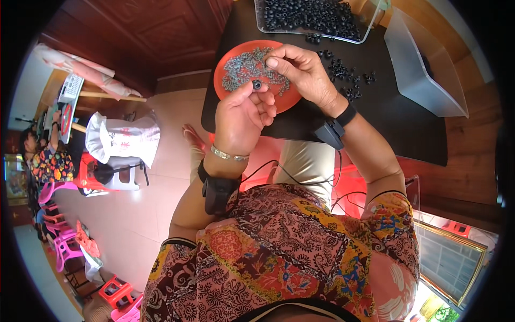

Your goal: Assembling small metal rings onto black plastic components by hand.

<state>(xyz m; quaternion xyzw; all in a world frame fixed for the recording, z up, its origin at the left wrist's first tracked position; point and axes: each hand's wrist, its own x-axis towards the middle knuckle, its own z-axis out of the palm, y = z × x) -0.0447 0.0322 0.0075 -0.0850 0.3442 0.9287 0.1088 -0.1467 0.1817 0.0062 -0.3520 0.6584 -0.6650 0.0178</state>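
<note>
A black ring-shaped piece [257, 85] is held near the centre of the frame, clamped between the thumb and forefinger of the left hand [241, 115], its hole turned upward and its other fingers loosely curled. At the right hand [308, 78], thumb and forefinger are together over the orange-red plate [219, 72]; whether a small piece is pinched there cannot be told. The step in hand is judged to be the picking of one of the small metal pieces [240, 70] from the plate while the black piece is kept ready; for the next move, a fine fingertip pinch and a steady hold on the ring seem to be called for. Loose black pieces [339, 70] are scattered on the dark table [386, 121] to the right of the plate, and more are heaped in the clear bin [373, 19] at the top of the frame. A grey translucent bin [426, 70] is set at the upper right. Part of the plate is covered by both hands, and the metal pieces lie crowded together, so that singling one out may be hampered. Dark cables [289, 174] are hung below the table edge, where they could be snagged.
</note>
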